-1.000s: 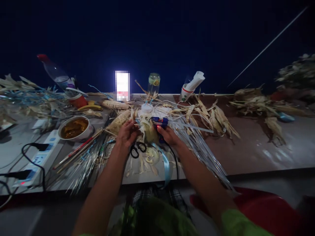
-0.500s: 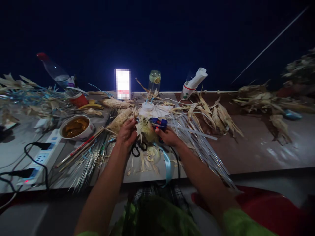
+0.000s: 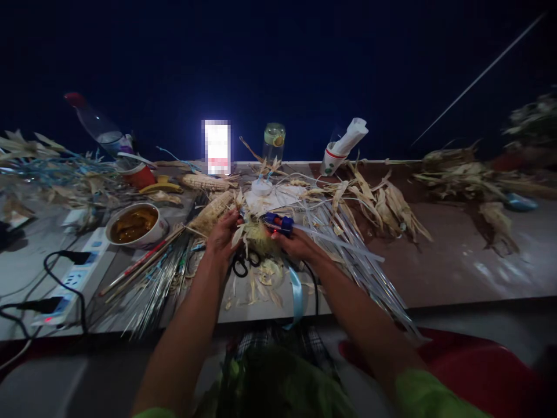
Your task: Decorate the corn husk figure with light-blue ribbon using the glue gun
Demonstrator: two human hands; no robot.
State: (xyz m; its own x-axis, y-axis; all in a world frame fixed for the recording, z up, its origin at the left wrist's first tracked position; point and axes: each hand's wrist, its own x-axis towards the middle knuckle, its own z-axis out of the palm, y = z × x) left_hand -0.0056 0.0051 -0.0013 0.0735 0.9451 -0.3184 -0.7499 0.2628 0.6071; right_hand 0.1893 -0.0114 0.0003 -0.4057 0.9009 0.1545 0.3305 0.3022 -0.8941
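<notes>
My right hand (image 3: 298, 244) is wrapped round a blue hot glue gun (image 3: 281, 223) with a small red light. A long clear glue stick (image 3: 343, 241) juts from its rear toward the right, and its nozzle points left. My left hand (image 3: 221, 235) pinches a pale strip of corn husk (image 3: 237, 234) close to that nozzle; how far the strip reaches is hard to see. Between the hands lies a yellowish-green fibrous tuft (image 3: 260, 233), partly covered. Black-handled scissors (image 3: 241, 265) rest just below my left hand.
Corn cobs (image 3: 206, 183), a bowl of brown liquid (image 3: 134, 225), wire stems (image 3: 159, 299) and a power strip (image 3: 76, 281) occupy the left. Clear sticks (image 3: 361, 267) and dried husks (image 3: 391, 206) lie right. A lit screen (image 3: 217, 145) and jar (image 3: 274, 142) stand behind.
The glue gun in my right hand has shifted slightly left and down. The husk strip by my left hand's fingers has changed its angle a little.
</notes>
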